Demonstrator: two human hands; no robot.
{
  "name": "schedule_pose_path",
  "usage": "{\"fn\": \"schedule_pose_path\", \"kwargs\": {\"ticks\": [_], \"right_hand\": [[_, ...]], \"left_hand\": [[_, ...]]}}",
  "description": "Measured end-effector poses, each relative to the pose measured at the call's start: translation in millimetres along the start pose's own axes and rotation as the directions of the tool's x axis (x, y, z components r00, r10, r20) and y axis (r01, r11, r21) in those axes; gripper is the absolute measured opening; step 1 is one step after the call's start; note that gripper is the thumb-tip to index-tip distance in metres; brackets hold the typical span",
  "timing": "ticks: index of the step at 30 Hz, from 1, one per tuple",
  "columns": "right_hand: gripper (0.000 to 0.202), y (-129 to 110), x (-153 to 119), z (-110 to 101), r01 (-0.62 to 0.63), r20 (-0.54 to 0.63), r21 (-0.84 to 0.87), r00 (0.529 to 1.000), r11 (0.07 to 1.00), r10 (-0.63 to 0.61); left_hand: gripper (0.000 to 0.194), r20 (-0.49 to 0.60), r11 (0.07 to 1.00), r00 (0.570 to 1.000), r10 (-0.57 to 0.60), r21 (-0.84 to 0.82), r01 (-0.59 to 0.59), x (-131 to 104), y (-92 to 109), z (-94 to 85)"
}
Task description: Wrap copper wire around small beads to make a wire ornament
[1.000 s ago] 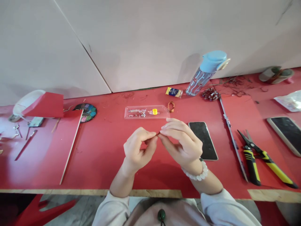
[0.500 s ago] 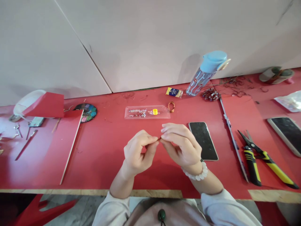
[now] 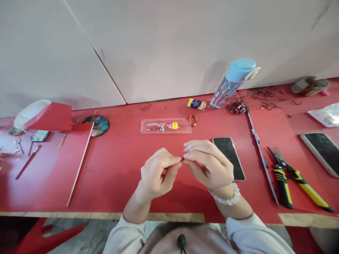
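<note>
My left hand (image 3: 159,174) and my right hand (image 3: 210,164) meet fingertip to fingertip above the red table (image 3: 119,173). Both are closed in a pinch, thumb against index finger. Between the tips shows a thin reddish piece (image 3: 182,158), too small to tell its kind; most of it is hidden by the fingers. Beyond the hands lies a clear plastic tray (image 3: 166,131) with small beads (image 3: 156,126) and a yellow cap-like piece (image 3: 175,125). A gold-and-red ring-shaped piece (image 3: 193,120) rests at the tray's right end.
A phone (image 3: 229,157) lies beside my right hand. Farther right are pruning shears (image 3: 287,173), a board (image 3: 270,123) and another phone (image 3: 321,151). A blue-lidded bottle (image 3: 233,83) stands near the wall. Leftward are another board (image 3: 63,169) and a paint palette (image 3: 99,126).
Both hands have shifted slightly right, my right hand more, with the pinch kept. The fingertips sit a little lower. The things on the table stay put.
</note>
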State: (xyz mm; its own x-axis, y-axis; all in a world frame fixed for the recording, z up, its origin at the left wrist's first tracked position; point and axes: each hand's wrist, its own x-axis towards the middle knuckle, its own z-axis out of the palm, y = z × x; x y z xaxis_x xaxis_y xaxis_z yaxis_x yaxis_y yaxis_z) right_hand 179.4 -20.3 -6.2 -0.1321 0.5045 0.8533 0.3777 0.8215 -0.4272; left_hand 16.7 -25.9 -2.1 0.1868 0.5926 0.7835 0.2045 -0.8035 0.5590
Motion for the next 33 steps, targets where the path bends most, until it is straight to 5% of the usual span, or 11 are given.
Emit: {"fn": "schedule_pose_path", "kwargs": {"ticks": [7,14,17,21,24,29,33], "right_hand": [[0.013,-7.7,3.3,-7.3,-0.139,0.148,0.065,0.981,0.988,0.128],[0.018,-7.1,3.6,-3.2,-0.104,-0.013,0.089,0.994,0.991,0.105],[0.012,-8.0,3.0,-5.0,-0.221,-0.010,0.195,0.974,0.956,0.227],[0.005,-10.2,2.4,-9.1,-0.547,0.250,0.486,0.834,0.681,0.492],[0.011,-8.1,2.7,-8.1,-0.641,0.406,0.649,0.747,0.410,0.526],[0.009,0.5,4.0,-0.9,-0.586,0.437,0.775,0.767,0.237,0.470],[0.011,2.9,4.3,-0.1,-0.606,0.456,0.775,0.734,0.180,0.504]], "left_hand": [[0.015,0.015,1.000,1.000,-0.007,-0.018,0.007,0.3,0.4,-0.9],[0.012,0.005,1.000,1.000,-0.002,-0.012,0.002,0.9,-0.7,0.3],[0.011,-0.001,0.999,0.999,0.032,0.020,-0.032,2.3,-0.6,-0.8],[0.008,0.000,0.982,0.992,0.130,0.136,-0.129,4.3,-2.9,-3.1],[0.005,0.004,0.965,0.986,0.166,0.203,-0.164,5.7,-4.6,-4.7],[0.007,0.057,0.970,0.989,0.135,0.198,-0.144,7.6,-2.6,-9.4],[0.007,0.088,0.969,0.989,0.119,0.207,-0.135,8.2,-0.3,-12.6]]}}
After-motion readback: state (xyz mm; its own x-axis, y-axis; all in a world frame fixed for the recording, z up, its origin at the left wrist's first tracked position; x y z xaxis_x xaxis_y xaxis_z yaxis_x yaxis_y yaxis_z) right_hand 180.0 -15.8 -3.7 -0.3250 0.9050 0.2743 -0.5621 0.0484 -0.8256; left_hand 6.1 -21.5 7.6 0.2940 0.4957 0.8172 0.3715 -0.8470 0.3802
